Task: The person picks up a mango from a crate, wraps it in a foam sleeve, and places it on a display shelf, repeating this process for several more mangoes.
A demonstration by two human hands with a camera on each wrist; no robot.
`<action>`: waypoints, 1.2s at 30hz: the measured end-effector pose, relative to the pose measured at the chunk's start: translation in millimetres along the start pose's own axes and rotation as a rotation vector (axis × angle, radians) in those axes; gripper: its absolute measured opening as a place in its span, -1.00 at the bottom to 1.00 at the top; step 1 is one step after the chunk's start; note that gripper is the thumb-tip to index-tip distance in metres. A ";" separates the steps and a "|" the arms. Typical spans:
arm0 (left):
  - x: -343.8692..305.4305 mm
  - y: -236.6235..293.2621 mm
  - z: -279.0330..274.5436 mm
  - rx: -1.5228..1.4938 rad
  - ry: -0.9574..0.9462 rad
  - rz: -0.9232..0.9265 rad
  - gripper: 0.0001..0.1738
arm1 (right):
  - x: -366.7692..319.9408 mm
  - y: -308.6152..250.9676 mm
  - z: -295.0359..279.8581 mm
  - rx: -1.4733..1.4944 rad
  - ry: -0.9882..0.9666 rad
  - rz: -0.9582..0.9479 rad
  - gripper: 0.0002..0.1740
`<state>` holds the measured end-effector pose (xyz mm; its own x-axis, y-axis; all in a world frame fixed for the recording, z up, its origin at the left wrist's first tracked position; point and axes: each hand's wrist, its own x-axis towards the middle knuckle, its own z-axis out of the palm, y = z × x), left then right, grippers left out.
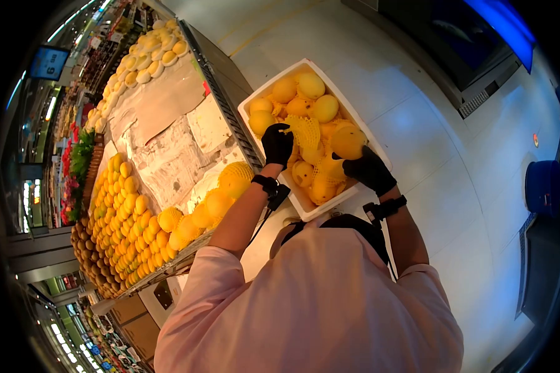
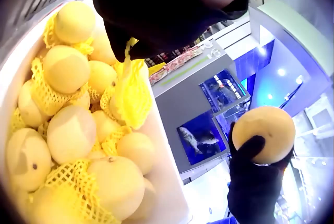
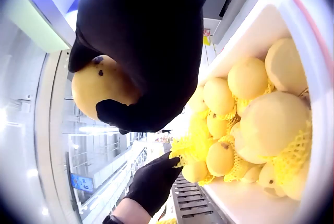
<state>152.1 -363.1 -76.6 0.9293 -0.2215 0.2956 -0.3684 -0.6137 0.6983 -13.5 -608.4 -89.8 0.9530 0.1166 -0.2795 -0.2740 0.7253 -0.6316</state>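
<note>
A white foam box (image 2: pixel 169 182) holds several round yellow melons (image 2: pixel 72 132), some wrapped in yellow foam netting. My right hand (image 1: pixel 370 169), black-gloved, grips a bare melon (image 1: pixel 348 142) raised over the box's right side. Dark spots mark that melon (image 3: pixel 104 86) in the right wrist view. At the box's left side, my left hand (image 1: pixel 277 146), also gloved, pinches a loose yellow foam net sleeve (image 1: pixel 305 130). The net sleeve (image 2: pixel 133 93) hangs down from the fingertips in the left wrist view, over the melons.
To the left is a slanted display stand with rows of small yellow fruit (image 1: pixel 121 205), netted melons (image 1: pixel 218 202) along its near edge and paper lining (image 1: pixel 168 118). Its slatted edge (image 1: pixel 221 99) runs beside the box. A dark cabinet (image 1: pixel 442 50) stands at the upper right, a blue bin (image 1: pixel 542 186) farther right.
</note>
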 end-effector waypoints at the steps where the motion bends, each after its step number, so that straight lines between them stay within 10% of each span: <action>1: 0.7 6.9 -9.1 -0.033 -0.001 -0.005 -0.70 | 1.0 -5.8 14.8 -0.092 -0.044 -0.017 -0.45; 9: 3.0 63.3 -67.7 0.232 0.004 0.015 -0.77 | -1.9 -28.4 117.9 -1.149 -0.070 -0.475 -0.53; 15: -7.5 92.4 -98.0 0.128 -0.125 0.029 -0.91 | 29.9 -2.4 95.2 -0.514 -0.235 -0.232 -0.47; 24: -23.1 86.9 -118.5 0.251 -0.190 0.251 -0.42 | 25.2 -13.1 138.4 -0.163 -0.378 -0.027 -0.27; 36: -47.5 129.0 -140.3 0.334 -0.296 0.260 -0.35 | 38.8 6.3 167.7 -0.743 0.081 -0.366 -0.16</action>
<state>56.7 -325.3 90.9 0.7937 -0.5743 0.2006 -0.6045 -0.7077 0.3657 43.4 -485.6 16.7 0.9940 -0.1095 0.0026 0.0100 0.0676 -0.9977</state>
